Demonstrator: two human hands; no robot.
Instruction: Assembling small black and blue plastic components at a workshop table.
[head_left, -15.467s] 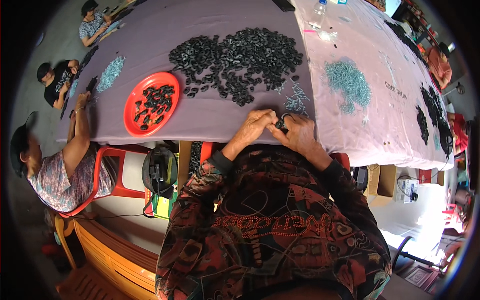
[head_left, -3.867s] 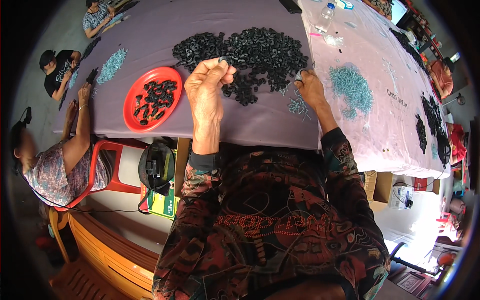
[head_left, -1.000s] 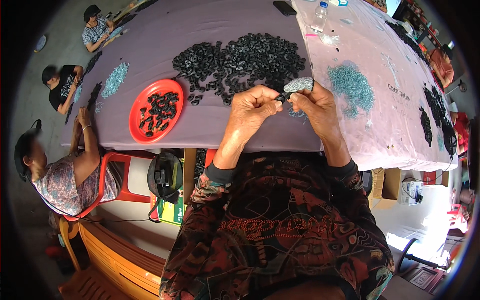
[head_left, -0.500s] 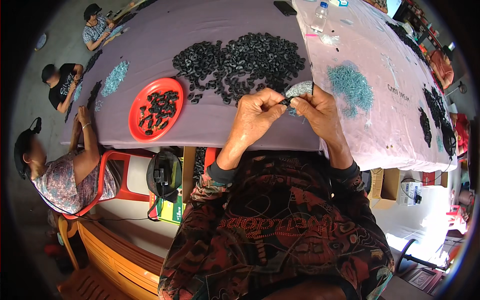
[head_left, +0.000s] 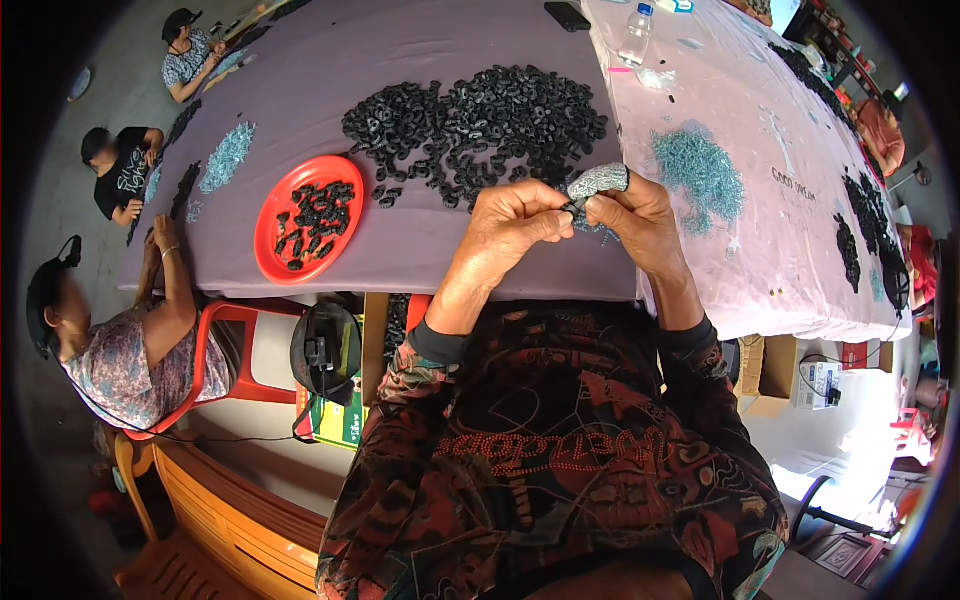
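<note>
My left hand [head_left: 515, 222] and my right hand [head_left: 635, 215] meet above the near edge of the purple-covered table [head_left: 420, 250]. Between their fingertips they pinch a small black part [head_left: 577, 204]. A grey patterned finger cover [head_left: 600, 181] sits on my right forefinger. Just beyond the hands lies a wide heap of black ring-shaped parts [head_left: 480, 125]. A small scatter of pale blue metal pieces [head_left: 600, 232] shows under my right hand.
A red round tray [head_left: 268, 240] with several black parts sits at the left. A heap of blue-green pieces [head_left: 700, 175] lies right, a clear bottle [head_left: 636, 35] and dark phone [head_left: 567, 15] at the far side. Other people [head_left: 120, 330] sit along the left; a red chair [head_left: 235, 355] stands below.
The hands stay together at the table edge, pinching the small part; they have barely shifted over the last second. Earlier my left hand was lifted open over the black heap.
</note>
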